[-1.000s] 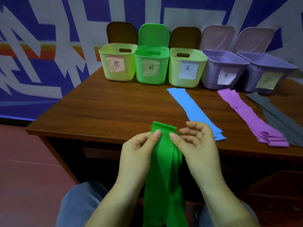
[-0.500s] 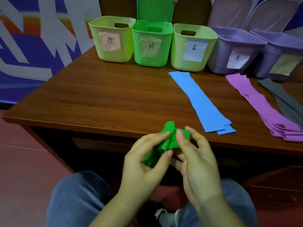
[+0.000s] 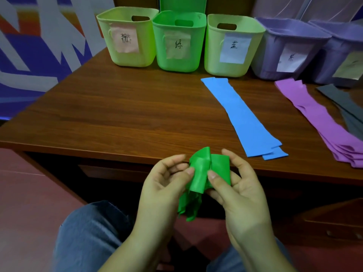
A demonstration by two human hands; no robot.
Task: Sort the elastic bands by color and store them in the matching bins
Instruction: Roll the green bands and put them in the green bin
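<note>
Far row, left to right: pale green bin [image 3: 128, 39] with pink label; bright green bin [image 3: 177, 43] with green label, its lid raised behind; pale green bin with blue label [image 3: 231, 46]; two purple bins [image 3: 288, 48], labelled, the rightmost cut by the frame edge. All stood on the far side of the wooden counter [image 3: 121, 114], touching or nearly touching one another.

Left hand [image 3: 163, 191]: raised in front of the near counter edge, palm turned inward to the right, forearm rising from the lower frame. Its fingers were narrow, thumb and fingertips pinching the left side of the green elastic bands [image 3: 202, 173].

Green elastic bands: bunched and folded between both hands, just near of the counter edge and above the lap, loose ends hanging down below the hands.

Right hand [image 3: 237, 193]: palm turned inward to the left, mirrored to the other; thumb pressed on the front of the bundle, fingers curled behind it, gripping.

Blue elastic bands [image 3: 243, 116]: flat stack on the counter, running from the blue-labelled bin toward the near edge.

Purple elastic bands [image 3: 322, 118]: flat stack, right of the blue.

Grey elastic bands [image 3: 347, 107]: flat, far right, partly out of frame.
</note>
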